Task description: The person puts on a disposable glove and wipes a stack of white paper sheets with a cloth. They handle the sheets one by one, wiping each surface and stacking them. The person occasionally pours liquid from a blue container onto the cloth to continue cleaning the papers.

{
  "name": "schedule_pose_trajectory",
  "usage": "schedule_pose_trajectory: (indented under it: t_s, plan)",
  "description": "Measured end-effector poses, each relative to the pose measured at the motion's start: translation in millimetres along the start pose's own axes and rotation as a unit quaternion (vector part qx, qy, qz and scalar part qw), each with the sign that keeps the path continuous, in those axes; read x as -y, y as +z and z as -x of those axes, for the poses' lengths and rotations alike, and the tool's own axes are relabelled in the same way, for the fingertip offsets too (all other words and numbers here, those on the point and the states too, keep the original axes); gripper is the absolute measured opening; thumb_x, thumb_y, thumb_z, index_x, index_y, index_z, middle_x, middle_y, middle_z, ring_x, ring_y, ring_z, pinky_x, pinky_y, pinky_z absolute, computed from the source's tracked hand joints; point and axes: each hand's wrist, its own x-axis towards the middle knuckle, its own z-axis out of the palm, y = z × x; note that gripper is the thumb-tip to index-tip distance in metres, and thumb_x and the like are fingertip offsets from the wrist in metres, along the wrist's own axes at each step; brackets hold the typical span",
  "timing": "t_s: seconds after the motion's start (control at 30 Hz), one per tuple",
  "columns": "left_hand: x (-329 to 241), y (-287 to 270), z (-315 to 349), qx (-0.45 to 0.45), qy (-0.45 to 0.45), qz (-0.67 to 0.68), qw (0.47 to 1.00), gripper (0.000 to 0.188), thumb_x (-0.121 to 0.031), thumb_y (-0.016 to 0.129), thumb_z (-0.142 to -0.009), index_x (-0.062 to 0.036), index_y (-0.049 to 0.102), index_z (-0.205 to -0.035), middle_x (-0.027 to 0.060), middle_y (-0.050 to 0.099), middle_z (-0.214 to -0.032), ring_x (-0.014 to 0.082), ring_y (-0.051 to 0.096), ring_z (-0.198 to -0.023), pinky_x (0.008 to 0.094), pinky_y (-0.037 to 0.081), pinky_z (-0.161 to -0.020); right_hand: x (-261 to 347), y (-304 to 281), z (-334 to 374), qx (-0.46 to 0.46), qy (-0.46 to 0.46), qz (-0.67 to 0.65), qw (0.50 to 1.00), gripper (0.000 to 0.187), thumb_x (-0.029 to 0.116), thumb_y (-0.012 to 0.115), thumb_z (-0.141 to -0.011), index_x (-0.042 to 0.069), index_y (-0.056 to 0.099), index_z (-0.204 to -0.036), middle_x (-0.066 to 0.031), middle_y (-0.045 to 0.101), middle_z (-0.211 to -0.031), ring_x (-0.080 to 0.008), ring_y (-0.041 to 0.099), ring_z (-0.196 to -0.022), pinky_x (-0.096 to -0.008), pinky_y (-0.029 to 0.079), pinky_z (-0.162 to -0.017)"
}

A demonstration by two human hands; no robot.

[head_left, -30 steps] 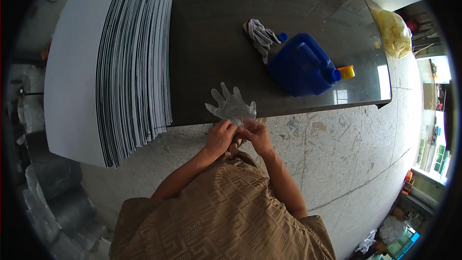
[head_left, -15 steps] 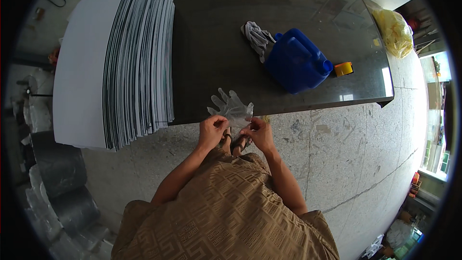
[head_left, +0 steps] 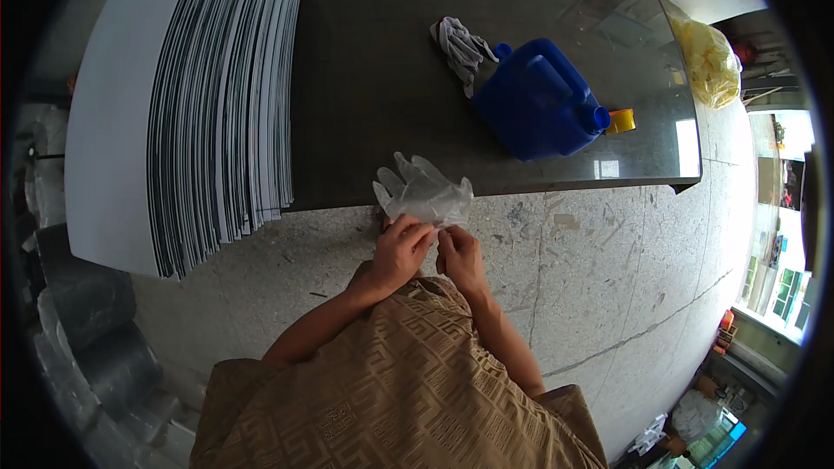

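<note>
A clear, thin disposable glove (head_left: 423, 191) is spread out past the table's front edge, its fingers pointing away from me. My left hand (head_left: 403, 247) pinches its cuff from the left side. Close beside it, my right hand (head_left: 460, 254) is closed at the cuff's right end, fingertips pressed together. The two hands nearly touch in front of my body. Beyond the glove, a blue plastic jerrycan (head_left: 534, 108) rests on the dark glossy table (head_left: 373, 78).
A tall stack of white sheets or boards (head_left: 226, 113) stands at the table's left. A crumpled grey-white cloth (head_left: 465, 48) lies behind the jerrycan, and a yellow tape roll (head_left: 620, 121) sits by its spout. A yellow plastic bag (head_left: 711, 65) is beyond the right end.
My hands have drawn closer together at the glove's cuff, with the left moving right and lower. The glove looks fuller. The whole view has shifted slightly.
</note>
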Motion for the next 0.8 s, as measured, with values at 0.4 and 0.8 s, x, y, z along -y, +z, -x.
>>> schedule_pose_trajectory:
  t_s: [0.4,0.8]
  plan:
    - [-16.4,-3.7,1.1,0.021,0.130,-0.020,0.991,0.019,0.000,0.071,-0.078,-0.0045,0.064,-0.095,0.0047,0.055,-0.085,0.0219,0.060,-0.069,0.0349,0.051,-0.057,-3.1,0.1,-27.5,0.212,0.070,-0.562,0.797,0.075,0.055,0.046,-0.095,0.004,0.027,-0.147,-0.0170,0.029,-0.151,-0.0327,0.027,-0.141,-0.0437,0.024,-0.117]
    - [-30.5,-4.4,9.3,0.060,0.149,0.000,0.987,0.019,-0.004,0.071,-0.078,-0.0062,0.063,-0.095,0.0041,0.055,-0.085,0.0198,0.060,-0.072,0.0477,0.045,-0.094,15.3,12.5,-36.6,0.167,-0.003,-0.592,0.788,0.076,0.056,0.053,-0.091,0.018,0.025,-0.150,-0.0155,0.026,-0.154,-0.0356,0.025,-0.142,-0.0604,0.025,-0.113]
